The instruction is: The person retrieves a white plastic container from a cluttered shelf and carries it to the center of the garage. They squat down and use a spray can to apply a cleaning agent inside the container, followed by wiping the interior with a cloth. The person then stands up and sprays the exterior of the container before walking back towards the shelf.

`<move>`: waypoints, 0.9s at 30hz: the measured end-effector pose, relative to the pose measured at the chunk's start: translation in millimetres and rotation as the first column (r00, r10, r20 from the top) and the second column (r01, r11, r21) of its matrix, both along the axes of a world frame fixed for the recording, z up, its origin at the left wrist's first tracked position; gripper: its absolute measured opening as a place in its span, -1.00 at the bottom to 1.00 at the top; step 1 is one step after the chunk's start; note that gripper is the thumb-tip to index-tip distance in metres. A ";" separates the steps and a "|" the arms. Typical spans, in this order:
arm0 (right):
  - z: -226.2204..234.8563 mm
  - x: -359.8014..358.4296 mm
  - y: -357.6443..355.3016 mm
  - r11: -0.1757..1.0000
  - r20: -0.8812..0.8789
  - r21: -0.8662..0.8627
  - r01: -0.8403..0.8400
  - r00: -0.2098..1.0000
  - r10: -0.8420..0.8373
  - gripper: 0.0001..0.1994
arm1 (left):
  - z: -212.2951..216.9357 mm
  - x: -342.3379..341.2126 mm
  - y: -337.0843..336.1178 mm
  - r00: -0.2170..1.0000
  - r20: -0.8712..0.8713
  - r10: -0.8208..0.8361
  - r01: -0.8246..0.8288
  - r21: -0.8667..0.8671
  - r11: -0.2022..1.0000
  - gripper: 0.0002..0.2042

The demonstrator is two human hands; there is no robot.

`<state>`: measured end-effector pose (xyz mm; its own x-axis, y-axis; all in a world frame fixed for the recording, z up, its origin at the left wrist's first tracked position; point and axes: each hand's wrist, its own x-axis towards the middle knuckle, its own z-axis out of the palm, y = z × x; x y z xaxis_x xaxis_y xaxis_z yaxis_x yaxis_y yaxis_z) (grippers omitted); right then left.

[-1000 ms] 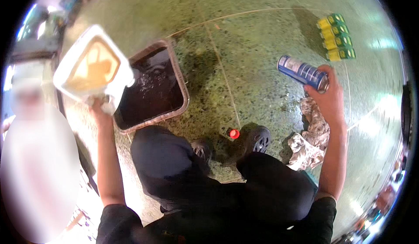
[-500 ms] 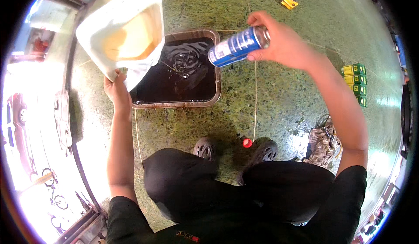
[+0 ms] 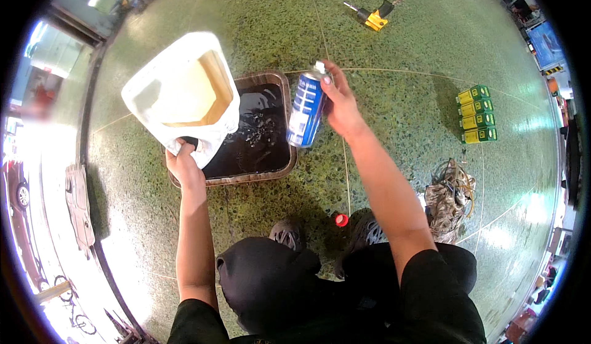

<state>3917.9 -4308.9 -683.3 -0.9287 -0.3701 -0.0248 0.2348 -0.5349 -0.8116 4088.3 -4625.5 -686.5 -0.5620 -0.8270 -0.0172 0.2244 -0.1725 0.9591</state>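
Note:
My left hand (image 3: 186,164) grips the lower edge of a white plastic container (image 3: 220,131), open on one side and yellowish inside. It is held tilted over the left part of a brown-rimmed tray (image 3: 290,107) of dark liquid, hiding some of it. The liquid's surface is rippled near the middle. To the right of the tray, my right hand (image 3: 345,104) holds a blue spray can (image 3: 306,110) near its top. The can leans slightly, white nozzle uppermost, and my fingers are close beside that nozzle.
A red cap (image 3: 341,220) lies on the speckled green floor by my shoes. Several yellow-green boxes (image 3: 477,115) stand in a row at right, above a crumpled camouflage-patterned bundle (image 3: 449,202). A yellow-black air tool (image 3: 375,19) with a hose lies at the far side.
My right hand has moved left and turned the can from a slanted position to nearly upright, bringing its nozzle into sight. The white container has shifted right over the tray. The view has shifted too.

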 end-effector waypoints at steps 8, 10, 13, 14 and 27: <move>-20.9 38.1 -14.4 0.938 0.327 -0.314 -0.149 0.910 0.254 -0.44 | -3.2 16.2 4.9 1.000 0.012 0.010 -0.010 -0.002 1.000 -0.74; -27.2 41.2 -18.2 0.935 0.379 -0.300 -0.191 0.875 0.300 -0.42 | -9.9 18.4 0.7 1.000 -0.005 -0.017 0.017 0.005 1.000 -0.75; -35.1 51.5 -24.1 0.918 0.240 -0.054 -0.392 0.888 0.393 -0.29 | -12.8 19.6 -3.4 0.998 -0.016 -0.059 0.060 0.007 0.998 -0.77; -33.5 55.0 -24.9 0.892 0.250 0.016 -0.452 0.866 0.434 -0.20 | -12.4 19.3 -2.2 0.999 -0.005 -0.046 0.046 0.005 0.999 -0.77; 67.7 46.9 -83.9 0.653 -0.908 0.419 0.631 0.300 0.292 -0.24 | 0.8 22.4 -12.7 0.992 0.112 -0.063 0.059 0.037 0.998 -0.74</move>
